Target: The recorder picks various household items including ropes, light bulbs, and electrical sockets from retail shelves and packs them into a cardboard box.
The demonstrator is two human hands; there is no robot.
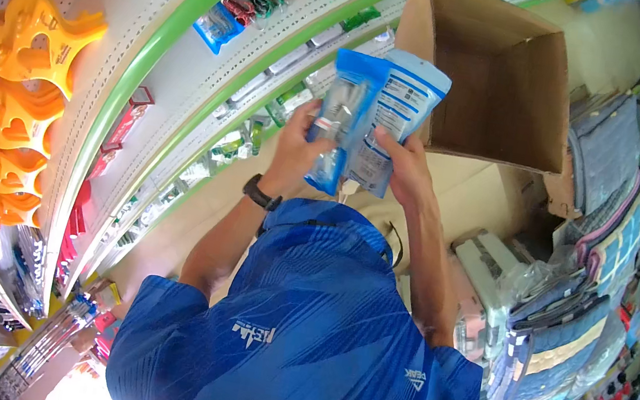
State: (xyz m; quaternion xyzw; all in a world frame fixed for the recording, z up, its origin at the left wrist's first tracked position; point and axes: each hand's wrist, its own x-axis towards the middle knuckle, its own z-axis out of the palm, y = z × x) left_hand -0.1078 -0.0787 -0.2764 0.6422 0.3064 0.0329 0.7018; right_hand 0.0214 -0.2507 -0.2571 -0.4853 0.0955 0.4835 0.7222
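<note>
Two flat plastic packets are held up side by side in front of my chest. My left hand (298, 150) grips a blue packet (342, 116) with a clear window; what is inside cannot be made out. Around the lower right edge of a pale blue and white packet (398, 109), printed with writing, my right hand (405, 166) is closed, its thumb on the face. The two packets overlap along their inner edges. Just beyond them, an opened cardboard box (497, 96) shows its bare inside.
Curved shelves with green edge strips (159, 52) run along the left, bearing orange plastic hangers (39, 46), bundled cords (262, 2) and a blue packet (218, 26). Folded textiles (558, 347) are stacked at right, beside a grey plastic case (490, 263). Tiled floor (214, 203) lies below.
</note>
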